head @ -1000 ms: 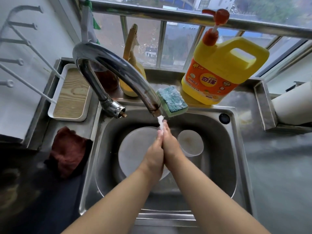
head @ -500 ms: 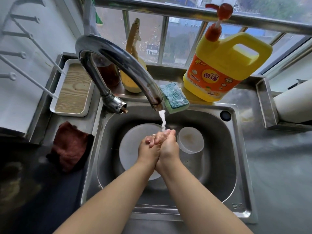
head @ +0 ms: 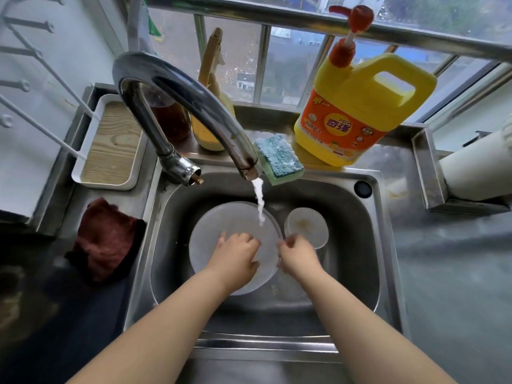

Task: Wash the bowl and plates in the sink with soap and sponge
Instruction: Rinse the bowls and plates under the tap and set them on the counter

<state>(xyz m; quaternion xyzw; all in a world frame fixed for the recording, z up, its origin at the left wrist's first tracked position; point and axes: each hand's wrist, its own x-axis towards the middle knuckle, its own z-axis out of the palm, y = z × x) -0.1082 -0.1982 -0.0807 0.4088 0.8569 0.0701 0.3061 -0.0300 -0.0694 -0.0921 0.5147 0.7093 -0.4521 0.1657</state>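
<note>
The left hand (head: 235, 259) lies on the face of the large plate (head: 216, 239), fingers curled loosely against the smooth surface; whether its grip actually closes on anything cannot be told. The right hand (head: 297, 256) pinches the plate's right rim with curled fingers, a grasping grip on the edge. The plate is round, pale and matte, and it lies in the bottom of the sink (head: 360, 245), a rounded basin of brushed steel. Just beside it on the right sits one small round bowl (head: 307, 224), pale with a brownish smear inside. A thin white stream of water (head: 259, 200) falls from the curved, polished metal tap (head: 194, 101) onto the plate's upper part.

On the sink's back ledge rests one sponge (head: 278, 157), rectangular, with a rough blue-green top and a yellow-green underlayer. Next to it stands one yellow plastic soap jug (head: 360, 117) with an orange label, a moulded handle and a red pump. Left of the sink, on the table, lie one crumpled dark red cloth (head: 105, 239) and one white tray (head: 110, 142) with a wood-grain insert.
</note>
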